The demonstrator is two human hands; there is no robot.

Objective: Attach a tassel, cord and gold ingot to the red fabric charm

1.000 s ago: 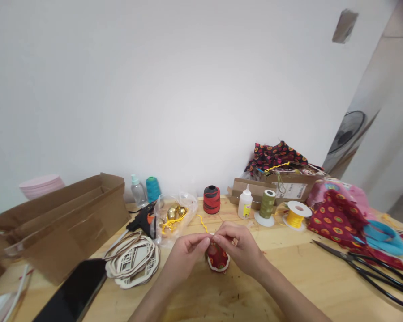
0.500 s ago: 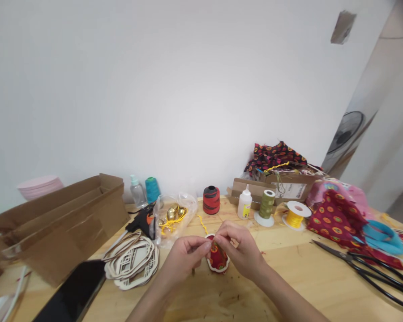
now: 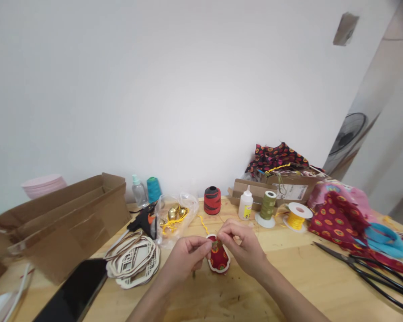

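Observation:
A small red patterned fabric ornament (image 3: 219,259) with a white edge rests on the wooden table (image 3: 302,277) between my hands. My left hand (image 3: 186,256) pinches its top left edge with closed fingers. My right hand (image 3: 243,245) pinches the top of it from the right, fingers curled. A yellow cord (image 3: 202,223) runs from the ornament's top toward a clear bag of gold bells (image 3: 173,214).
A cardboard box (image 3: 60,223), wooden cutouts (image 3: 134,260), a black tablet (image 3: 72,293) and a glue gun (image 3: 143,220) lie left. Spools (image 3: 212,200), a glue bottle (image 3: 245,204), fabric piles (image 3: 336,214) and black scissors (image 3: 366,266) lie behind and right.
My hands and the ornament stayed in nearly the same spot. The right fingers lifted slightly off the ornament's top, showing more of its red face.

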